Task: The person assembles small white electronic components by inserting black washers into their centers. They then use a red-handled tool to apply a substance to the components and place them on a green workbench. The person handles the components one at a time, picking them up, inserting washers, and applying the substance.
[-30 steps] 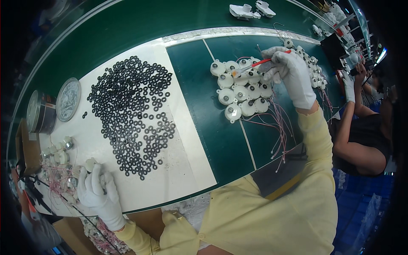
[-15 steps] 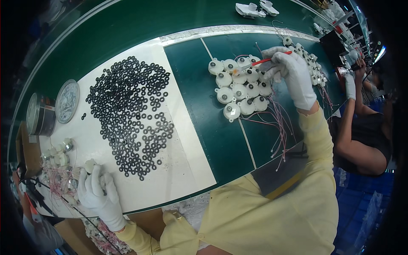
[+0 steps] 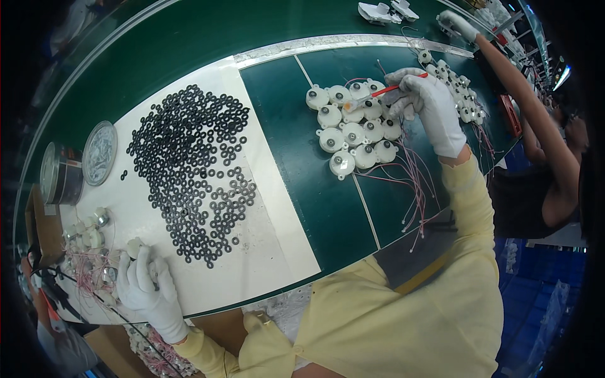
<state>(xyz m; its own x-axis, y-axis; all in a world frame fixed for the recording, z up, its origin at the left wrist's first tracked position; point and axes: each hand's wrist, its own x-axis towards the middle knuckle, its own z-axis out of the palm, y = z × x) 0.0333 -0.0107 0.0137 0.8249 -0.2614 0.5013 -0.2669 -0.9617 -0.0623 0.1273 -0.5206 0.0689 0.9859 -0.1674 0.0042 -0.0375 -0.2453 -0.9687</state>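
Observation:
My right hand point(image 3: 433, 110), in a white glove, is closed on a small brush point(image 3: 397, 89) with a red handle. The brush's pale tip lies over a cluster of round white geared motors point(image 3: 354, 133), each with a dark or shiny shaft in its middle. Pink and white wires point(image 3: 413, 183) trail from the cluster toward the near edge. At the left, my gloved left hand point(image 3: 150, 286) rests on the white board, fingers curled around a small round white motor point(image 3: 133, 247). More wired motors point(image 3: 91, 236) lie in a heap beside it.
Many black rings point(image 3: 189, 145) are spread over the white board point(image 3: 277, 233). A tin point(image 3: 62, 173) and a round lid point(image 3: 99, 153) stand at the left. More motors point(image 3: 457, 88) lie far right. A co-worker's gloved hand point(image 3: 459, 26) is near white parts point(image 3: 378, 12) on the belt.
The co-worker's arm has swung up and away to the far belt. My right hand and the brush have shifted very slightly left; my left hand stays nearly still.

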